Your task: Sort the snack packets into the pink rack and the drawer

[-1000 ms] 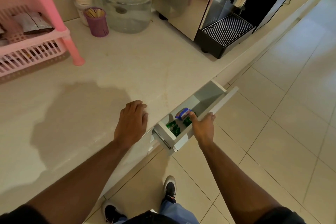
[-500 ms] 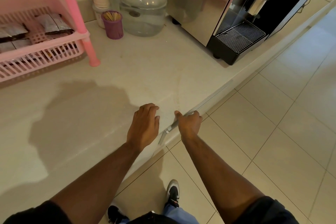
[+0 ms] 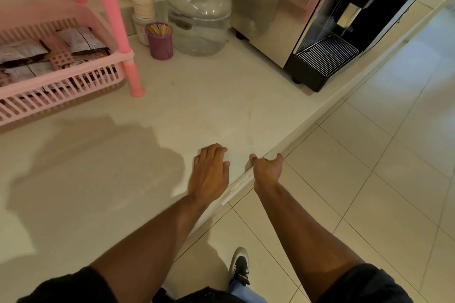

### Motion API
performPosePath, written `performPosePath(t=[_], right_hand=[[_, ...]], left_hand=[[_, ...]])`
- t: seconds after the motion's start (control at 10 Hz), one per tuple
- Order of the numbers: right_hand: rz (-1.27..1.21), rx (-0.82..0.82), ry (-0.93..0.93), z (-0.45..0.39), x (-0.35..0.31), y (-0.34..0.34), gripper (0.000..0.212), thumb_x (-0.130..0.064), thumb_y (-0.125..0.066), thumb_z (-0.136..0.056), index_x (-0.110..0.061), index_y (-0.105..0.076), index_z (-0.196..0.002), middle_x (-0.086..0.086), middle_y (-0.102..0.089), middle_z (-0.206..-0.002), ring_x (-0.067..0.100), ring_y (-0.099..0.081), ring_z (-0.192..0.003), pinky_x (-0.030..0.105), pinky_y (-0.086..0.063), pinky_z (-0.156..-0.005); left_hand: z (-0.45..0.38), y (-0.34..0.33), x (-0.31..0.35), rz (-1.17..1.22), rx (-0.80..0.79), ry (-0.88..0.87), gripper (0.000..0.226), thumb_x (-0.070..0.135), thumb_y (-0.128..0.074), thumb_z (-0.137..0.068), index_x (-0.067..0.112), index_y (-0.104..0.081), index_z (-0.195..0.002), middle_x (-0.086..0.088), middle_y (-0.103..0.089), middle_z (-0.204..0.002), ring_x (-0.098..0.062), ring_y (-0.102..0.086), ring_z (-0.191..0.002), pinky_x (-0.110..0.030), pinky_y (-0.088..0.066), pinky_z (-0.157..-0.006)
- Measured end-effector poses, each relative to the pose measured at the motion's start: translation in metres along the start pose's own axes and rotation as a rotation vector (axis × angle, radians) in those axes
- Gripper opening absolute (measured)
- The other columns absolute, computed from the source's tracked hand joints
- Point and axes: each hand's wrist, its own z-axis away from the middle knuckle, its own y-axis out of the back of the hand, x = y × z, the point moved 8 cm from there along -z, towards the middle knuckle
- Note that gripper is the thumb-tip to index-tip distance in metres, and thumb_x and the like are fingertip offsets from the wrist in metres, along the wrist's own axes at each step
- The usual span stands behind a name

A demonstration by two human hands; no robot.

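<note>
— At the near edge of the worktop, what are the hands doing?
— Left hand lies flat, palm down, fingers spread, holding nothing. Right hand presses against the drawer front just below the edge; its grip is loose and empty.
— And the drawer?
— Pushed in, flush with the worktop edge.
— The snack packets?
— Far left, lying in the pink rack, with a purple cup just right of it.
</note>
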Motion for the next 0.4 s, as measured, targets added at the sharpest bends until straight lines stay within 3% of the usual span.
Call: performPosePath(t=[0.1, 0.2, 0.3, 0.4], right_hand=[[0.086, 0.048, 0.054, 0.011, -0.008, 0.000, 0.089, -0.011, -0.074, -0.086, -0.022, -0.019, -0.155, 0.007, -0.064, -0.113, 0.025, -0.061, -0.108, 0.040, -0.050, -0.098], [0.240, 0.057, 0.128, 0.021, -0.020, -0.006, 0.079, -0.012, -0.069, -0.089, -0.019, -0.022, -0.152, 0.012, -0.061, -0.123, 0.033, -0.061, -0.113, 0.047, -0.053, -0.097], [0.599, 0.100, 0.340, 0.045, -0.043, -0.028, 0.062, -0.011, -0.060, -0.091, -0.010, -0.031, -0.146, 0.022, -0.048, -0.135, 0.040, -0.052, -0.119, 0.049, -0.048, -0.100], [0.808, 0.106, 0.511, 0.069, -0.048, -0.050, 0.054, -0.015, -0.058, -0.092, -0.007, -0.037, -0.141, 0.023, -0.039, -0.144, 0.041, -0.039, -0.132, 0.050, -0.037, -0.110]], left_hand=[[-0.002, 0.004, -0.003, 0.052, -0.060, -0.061, 0.028, 0.026, -0.054, -0.095, 0.020, -0.057, -0.123, 0.006, -0.050, -0.132, -0.016, -0.045, -0.121, -0.035, -0.044, -0.096], [0.001, 0.012, -0.010, 0.060, -0.085, -0.130, 0.028, 0.025, -0.053, -0.096, 0.019, -0.058, -0.123, 0.005, -0.050, -0.133, -0.016, -0.045, -0.124, -0.035, -0.044, -0.100], [0.011, 0.035, -0.044, 0.015, -0.001, -0.148, 0.027, 0.025, -0.053, -0.095, 0.019, -0.059, -0.121, 0.003, -0.053, -0.133, -0.017, -0.047, -0.125, -0.034, -0.043, -0.101], [0.018, 0.050, -0.070, -0.046, 0.042, -0.127, 0.026, 0.025, -0.053, -0.094, 0.020, -0.060, -0.119, 0.002, -0.054, -0.132, -0.018, -0.048, -0.124, -0.035, -0.043, -0.102]])
